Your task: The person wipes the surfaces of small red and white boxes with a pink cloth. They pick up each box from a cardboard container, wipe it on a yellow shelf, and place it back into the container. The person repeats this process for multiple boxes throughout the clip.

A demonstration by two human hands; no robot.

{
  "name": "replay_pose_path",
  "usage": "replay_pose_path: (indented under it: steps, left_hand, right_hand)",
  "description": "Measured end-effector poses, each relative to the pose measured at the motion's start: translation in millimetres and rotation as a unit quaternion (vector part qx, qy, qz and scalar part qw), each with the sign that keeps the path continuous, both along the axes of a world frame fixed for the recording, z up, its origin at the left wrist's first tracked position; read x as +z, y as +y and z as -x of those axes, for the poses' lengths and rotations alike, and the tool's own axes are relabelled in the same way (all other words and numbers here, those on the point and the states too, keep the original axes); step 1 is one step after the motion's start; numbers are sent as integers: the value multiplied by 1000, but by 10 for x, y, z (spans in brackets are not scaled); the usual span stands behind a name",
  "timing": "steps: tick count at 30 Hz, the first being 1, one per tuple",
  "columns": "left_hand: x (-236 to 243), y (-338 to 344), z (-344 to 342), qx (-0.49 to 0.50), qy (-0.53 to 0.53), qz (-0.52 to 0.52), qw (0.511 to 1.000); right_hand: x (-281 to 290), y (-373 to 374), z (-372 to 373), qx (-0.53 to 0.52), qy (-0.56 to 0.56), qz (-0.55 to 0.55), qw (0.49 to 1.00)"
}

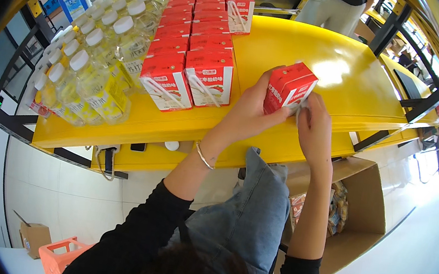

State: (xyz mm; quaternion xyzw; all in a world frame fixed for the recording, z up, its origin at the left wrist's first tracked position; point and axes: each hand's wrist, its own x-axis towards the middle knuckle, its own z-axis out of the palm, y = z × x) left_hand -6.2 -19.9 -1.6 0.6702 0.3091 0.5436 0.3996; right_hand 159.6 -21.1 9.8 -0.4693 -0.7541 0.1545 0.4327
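A red and white drink carton [290, 86] is held up over the front part of the yellow shelf. My left hand [253, 111] wraps around its left side, with the thumb along the lower front. At the carton's lower right is my right hand [316, 130], its fingers drawn together around something pale and small that I cannot make out. To the left, matching drink cartons [208, 83] stand in two rows running back, with straws on their fronts. One carton [240, 14] stands beside the far end of these rows.
Bottles of yellowish drink with white caps [110, 85] crowd the shelf's left end. The yellow shelf [286, 41] has black side frames. Below right, an open cardboard box [366, 210] holds packaged goods. A pink basket [59, 257] is on the floor; another person [336, 11] stands behind the shelf.
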Motion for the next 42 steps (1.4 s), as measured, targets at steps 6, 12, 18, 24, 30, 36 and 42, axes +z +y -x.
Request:
replay_pose_path:
  steps: [6,12,18,24,30,36,42]
  left_hand:
    - [-10,52,46,-25,-65,81,994]
    - [79,38,91,-105,-224,202,947]
    - [-4,119,111,-107,-276,249,922]
    - [8,101,78,-74,-292,232,925]
    - [20,69,78,-97,-282,226,928]
    - [28,80,72,-81,-292,242,922]
    - [39,55,124,-93,-264,232,932]
  right_hand:
    - [-43,-128,86,-33,-60,-9,998]
    - [-145,-460,310,-83,38,-1,996]
    - [-547,-692,577,-57,225,5,973]
    - [-400,-720,830,16,449,124,885]
    - [-391,-847,822,61,528,223,817]
    - [-397,-1035,704,113,654,341,666]
    - [-205,-914,650,168,668,327,646]
